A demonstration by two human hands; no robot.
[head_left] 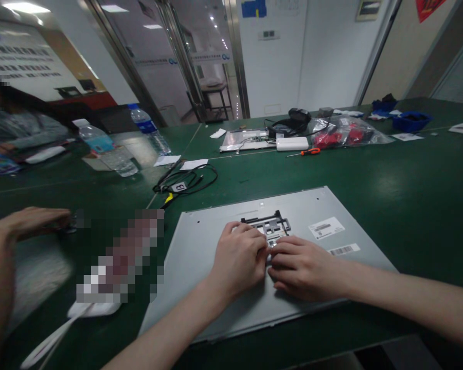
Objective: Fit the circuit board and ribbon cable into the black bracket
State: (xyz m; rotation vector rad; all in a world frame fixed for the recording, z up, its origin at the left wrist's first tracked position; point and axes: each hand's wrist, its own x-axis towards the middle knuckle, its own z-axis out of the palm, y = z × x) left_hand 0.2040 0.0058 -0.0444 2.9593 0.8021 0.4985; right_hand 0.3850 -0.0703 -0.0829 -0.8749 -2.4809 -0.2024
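A flat silver-grey panel (200, 267), like the back of a display, lies on the green table in front of me. Near its middle sits a small metal bracket with black edge pieces (278, 223), partly covered by my fingers. My left hand (239, 257) is curled at the bracket's near left side, fingertips pressed together. Close against it from the right, my right hand (304, 267) has its fingers bent and closed at the same spot. Whatever is pinched between the fingertips is too small and hidden to name. Two white labels (326, 227) are stuck on the panel's right part.
Another person's hand (34, 221) reaches in from the left, beside a blurred-out object with a white cable. Beyond the panel are a coiled black cable (193, 180), water bottles (148, 128), an orange-handled screwdriver (310, 152), a white box (292, 144) and plastic bags (349, 131).
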